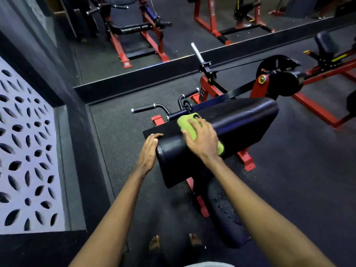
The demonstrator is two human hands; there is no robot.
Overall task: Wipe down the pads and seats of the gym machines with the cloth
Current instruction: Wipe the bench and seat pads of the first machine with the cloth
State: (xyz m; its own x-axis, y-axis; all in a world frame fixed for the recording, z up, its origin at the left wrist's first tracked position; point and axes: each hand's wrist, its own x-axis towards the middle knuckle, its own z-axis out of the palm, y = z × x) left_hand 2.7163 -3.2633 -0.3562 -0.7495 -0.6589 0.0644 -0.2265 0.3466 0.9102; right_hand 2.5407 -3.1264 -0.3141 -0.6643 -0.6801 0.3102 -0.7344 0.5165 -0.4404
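1. Forearms reach in from the bottom edge over the rubber floor (115,151), which lies open left of the machine up to the wall skirting (134,79).
2. Black pad (240,122) lies slantwise; the droplet-speckled seat (227,218) sits below its near end.
3. Right hand (202,139), fingers spread wide, presses the green cloth (187,122) flat on the pad's top.
4. Left hand (149,149) rests straight-fingered against the pad's left end edge.

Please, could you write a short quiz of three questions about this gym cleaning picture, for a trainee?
1. True or false: the right hand presses the cloth flat on the black pad.
2. The left hand touches: A) the pad's near end, B) a handle, C) the floor?
3. Fill in: the cloth's colour is ____.
Key: 1 true; 2 A; 3 green.
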